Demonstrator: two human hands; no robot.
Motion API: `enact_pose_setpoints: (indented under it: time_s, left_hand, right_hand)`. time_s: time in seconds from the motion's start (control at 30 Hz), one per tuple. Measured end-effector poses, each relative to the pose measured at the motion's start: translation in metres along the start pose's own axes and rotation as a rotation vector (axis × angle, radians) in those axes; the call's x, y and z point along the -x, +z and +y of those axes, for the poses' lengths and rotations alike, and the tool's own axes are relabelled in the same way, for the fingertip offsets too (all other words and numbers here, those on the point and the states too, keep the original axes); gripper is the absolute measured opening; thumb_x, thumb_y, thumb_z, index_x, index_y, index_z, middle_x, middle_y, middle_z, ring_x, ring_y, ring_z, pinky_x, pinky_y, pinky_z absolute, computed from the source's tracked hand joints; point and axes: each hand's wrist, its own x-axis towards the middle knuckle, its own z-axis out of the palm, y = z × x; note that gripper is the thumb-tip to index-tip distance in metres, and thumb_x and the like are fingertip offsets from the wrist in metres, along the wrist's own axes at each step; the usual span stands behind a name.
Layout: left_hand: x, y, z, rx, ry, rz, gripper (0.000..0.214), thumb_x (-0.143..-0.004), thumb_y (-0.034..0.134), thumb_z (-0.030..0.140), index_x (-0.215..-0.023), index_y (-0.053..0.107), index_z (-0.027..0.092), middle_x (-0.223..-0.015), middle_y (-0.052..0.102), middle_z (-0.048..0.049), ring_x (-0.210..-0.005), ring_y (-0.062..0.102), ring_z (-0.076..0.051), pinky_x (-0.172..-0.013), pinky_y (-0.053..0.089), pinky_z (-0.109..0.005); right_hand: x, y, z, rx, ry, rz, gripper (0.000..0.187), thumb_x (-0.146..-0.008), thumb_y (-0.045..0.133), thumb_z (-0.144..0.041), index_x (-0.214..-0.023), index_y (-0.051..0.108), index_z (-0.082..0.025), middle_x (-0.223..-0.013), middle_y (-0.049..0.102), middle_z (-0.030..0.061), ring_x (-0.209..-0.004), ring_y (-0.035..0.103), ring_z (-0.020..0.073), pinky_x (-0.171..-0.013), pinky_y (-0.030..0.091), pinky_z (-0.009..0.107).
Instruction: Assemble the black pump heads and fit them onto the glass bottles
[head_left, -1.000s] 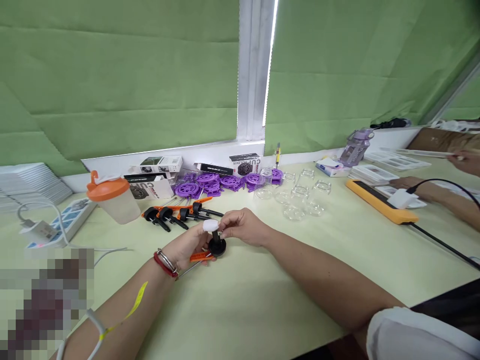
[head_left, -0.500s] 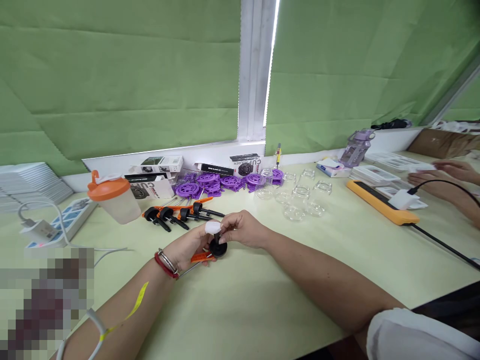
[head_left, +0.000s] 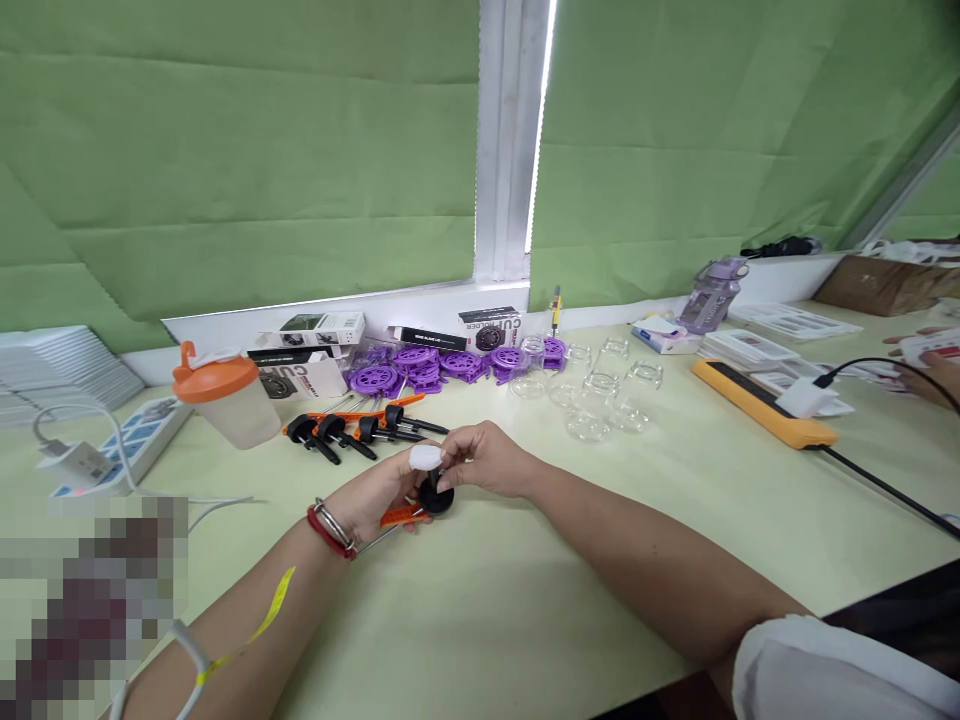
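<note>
Lower left: pixelated block point(head_left: 94, 590) masking the scene. Right edge: co-worker's hand point(head_left: 930, 358), cut off. Centre: black pump head point(head_left: 435, 497), partly hidden between left hand point(head_left: 371, 495) and right hand point(head_left: 487, 458); the right hand's grip cannot be told.

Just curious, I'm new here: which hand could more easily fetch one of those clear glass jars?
Probably the right hand: the glass jars lie on its side, and it only pinches the top of the black part that the left hand grips.
</note>
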Motion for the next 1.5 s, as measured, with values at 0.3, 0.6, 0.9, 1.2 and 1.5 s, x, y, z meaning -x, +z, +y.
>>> enact_pose_setpoints:
  time_s: [0.3, 0.6, 0.9, 1.2, 1.5]
  left_hand:
    - [0.0013, 0.002, 0.0034, 0.007, -0.021, 0.013, 0.047, -0.069, 0.059, 0.05, -0.107, 0.05, 0.024, -0.076, 0.057, 0.0003, -0.055, 0.058, -0.016, -0.043, 0.037, -0.024]
    - [0.0012, -0.0002, 0.0014, 0.022, -0.025, 0.027, 0.052, -0.068, 0.059, 0.053, -0.11, 0.05, 0.023, -0.076, 0.058, -0.0007, -0.054, 0.058, -0.016, -0.043, 0.039, -0.024]
    - [0.002, 0.0014, 0.0021, 0.01, -0.011, 0.012, 0.046, -0.069, 0.059, 0.052, -0.104, 0.051, 0.023, -0.075, 0.057, -0.0004, -0.055, 0.059, -0.017, -0.044, 0.039, -0.024]
    - [0.0011, -0.0011, 0.0005, 0.032, -0.031, 0.016, 0.046, -0.069, 0.059, 0.053, -0.104, 0.053, 0.023, -0.079, 0.06, -0.0024, -0.057, 0.06, -0.017, -0.045, 0.041, -0.025]
    - [-0.0005, -0.0029, -0.0005, 0.036, -0.027, 0.007, 0.049, -0.07, 0.057, 0.055, -0.106, 0.053, 0.022, -0.08, 0.062, -0.0031, -0.058, 0.06, -0.018, -0.046, 0.041, -0.025]
  right_hand:
    - [-0.0007, -0.0007, 0.0034, -0.05, 0.008, -0.009, 0.034, -0.044, 0.086, -0.029, -0.064, 0.063, -0.014, -0.066, 0.062, -0.0014, -0.062, 0.056, 0.0112, -0.062, 0.048, 0.026]
    - [-0.0007, -0.0037, 0.0053, -0.112, 0.03, -0.05, 0.03, -0.049, 0.085, -0.027, -0.069, 0.066, -0.014, -0.072, 0.066, -0.0001, -0.069, 0.06, 0.0131, -0.071, 0.05, 0.03]
    - [-0.0003, -0.0039, 0.0059, -0.124, 0.044, -0.068, 0.031, -0.05, 0.085, -0.029, -0.07, 0.067, -0.014, -0.074, 0.066, 0.0004, -0.069, 0.061, 0.0129, -0.072, 0.05, 0.03]
    - [0.001, -0.0023, 0.0055, -0.103, 0.063, -0.035, 0.039, -0.043, 0.087, -0.029, -0.069, 0.062, -0.013, -0.067, 0.061, -0.0017, -0.062, 0.054, 0.0102, -0.063, 0.047, 0.027]
    - [0.0024, -0.0016, 0.0022, 0.005, 0.003, -0.035, 0.035, -0.05, 0.084, -0.03, -0.069, 0.059, -0.014, -0.066, 0.057, -0.0031, -0.06, 0.049, 0.0086, -0.059, 0.044, 0.025]
